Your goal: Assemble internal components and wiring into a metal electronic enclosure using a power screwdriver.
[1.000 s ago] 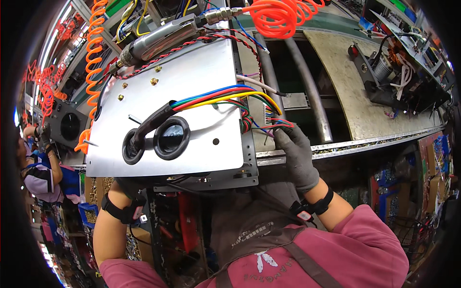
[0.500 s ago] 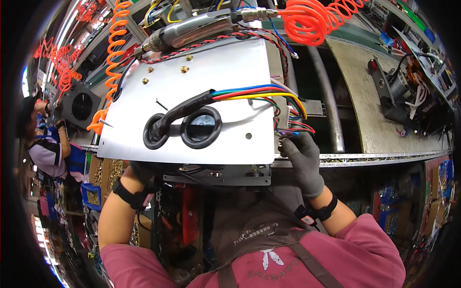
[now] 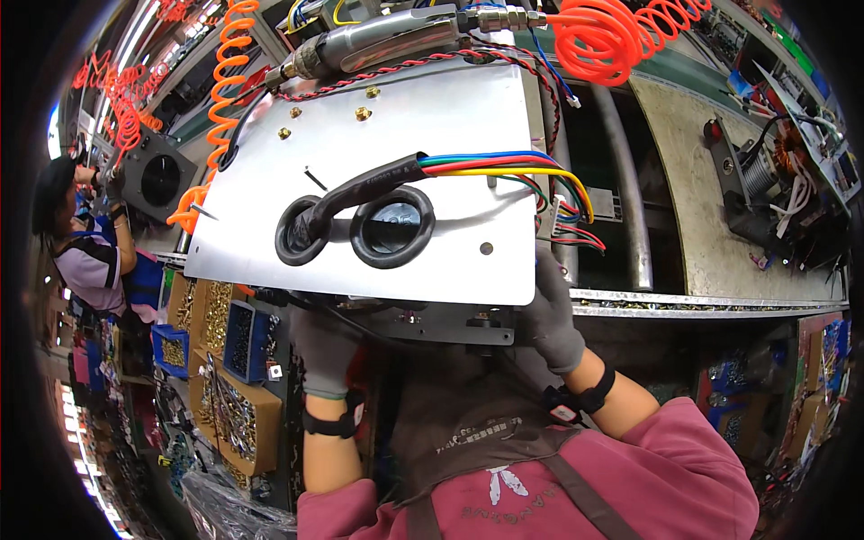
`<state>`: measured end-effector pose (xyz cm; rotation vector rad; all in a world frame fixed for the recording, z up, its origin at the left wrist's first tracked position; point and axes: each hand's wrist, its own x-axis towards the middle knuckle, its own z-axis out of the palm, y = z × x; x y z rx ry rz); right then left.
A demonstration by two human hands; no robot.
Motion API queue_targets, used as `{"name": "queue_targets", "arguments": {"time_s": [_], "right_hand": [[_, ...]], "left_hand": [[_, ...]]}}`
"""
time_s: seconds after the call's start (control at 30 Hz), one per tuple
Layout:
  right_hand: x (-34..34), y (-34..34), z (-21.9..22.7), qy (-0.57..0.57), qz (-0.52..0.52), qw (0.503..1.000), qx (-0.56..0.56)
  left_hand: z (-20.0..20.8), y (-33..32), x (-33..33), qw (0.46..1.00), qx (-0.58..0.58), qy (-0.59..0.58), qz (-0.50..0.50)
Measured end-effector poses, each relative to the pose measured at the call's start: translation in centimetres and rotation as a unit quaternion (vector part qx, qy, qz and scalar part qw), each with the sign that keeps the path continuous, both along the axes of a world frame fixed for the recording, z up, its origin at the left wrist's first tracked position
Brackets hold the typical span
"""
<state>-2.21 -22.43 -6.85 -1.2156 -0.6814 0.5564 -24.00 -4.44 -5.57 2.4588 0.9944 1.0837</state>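
Note:
A flat silver metal panel [image 3: 423, 117] tops a boxy unit in front of me. Two black rubber grommets sit in it; a black-sleeved cable [image 3: 369, 187] rises from the left one and fans into blue, red, yellow and other wires [image 3: 504, 166]. My left hand [image 3: 326, 353], in a grey glove, is under the panel's front edge beside the dark lower plate [image 3: 432, 326]; its fingers are hidden. My gloved right hand [image 3: 553, 319] lies against the unit's right front corner, fingers running up along the side, tips partly hidden. Above it hang loose wires with a white connector [image 3: 556, 216].
An air screwdriver [image 3: 387, 43] with a coiled orange hose [image 3: 594, 40] lies across the panel's far edge. Metal rollers [image 3: 625, 180] and a board bearing another wired assembly [image 3: 765, 180] are at right. Bins of screws [image 3: 243, 337] stand lower left. A co-worker [image 3: 90, 243] works at far left.
My right hand has let go of the wires and moved down to the unit's corner. My left hand has shifted right along the front edge. The whole view has shifted slightly.

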Motion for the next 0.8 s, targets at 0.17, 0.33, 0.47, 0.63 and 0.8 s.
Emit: {"name": "queue_targets", "arguments": {"time_s": [0.17,0.33,0.47,0.63,0.8], "right_hand": [[-1.0,0.4,0.2,0.044,0.07,0.994,-0.068],[-0.7,0.6,0.0,-0.039,0.1,0.988,-0.113],[-0.8,1.3,-0.3,-0.085,0.098,0.989,-0.067],[-0.1,1.5,-1.1,-0.186,0.128,0.968,-0.104],[0.4,1.4,-1.9,-0.51,0.026,0.847,-0.151]], "left_hand": [[-2.0,0.0,0.5,0.998,0.008,-0.015,0.053],[-2.0,-0.1,0.6,0.999,0.018,-0.038,0.029],[-1.7,-0.3,0.9,0.994,0.077,0.017,0.079],[-1.2,-1.0,1.5,0.99,0.043,0.018,0.136],[-1.2,-1.0,1.5,0.978,0.051,0.1,0.175]]}}
